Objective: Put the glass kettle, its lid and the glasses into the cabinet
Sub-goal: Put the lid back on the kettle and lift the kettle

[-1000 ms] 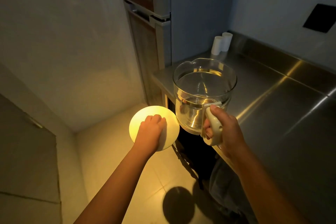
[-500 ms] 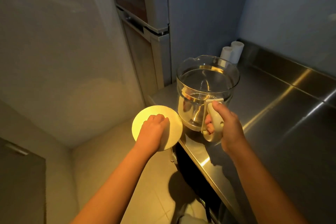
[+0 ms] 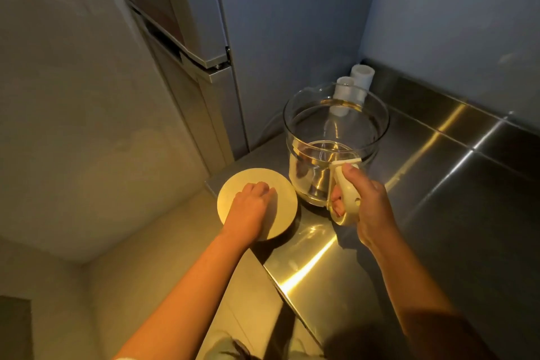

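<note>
At the corner of the steel counter [image 3: 438, 213], our right hand [image 3: 368, 202] grips the glass kettle [image 3: 336, 126] by its handle [image 3: 346, 199], while our left hand [image 3: 251, 207], just beside, curls over the round lid [image 3: 233, 193], holding it.

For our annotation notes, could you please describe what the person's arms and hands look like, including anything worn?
Both forearms are bare, no sleeves over them. The left hand and right hand wear no gloves, and no watch or bracelet shows at either wrist. The fingers are partly hidden, so rings are uncertain.
</note>
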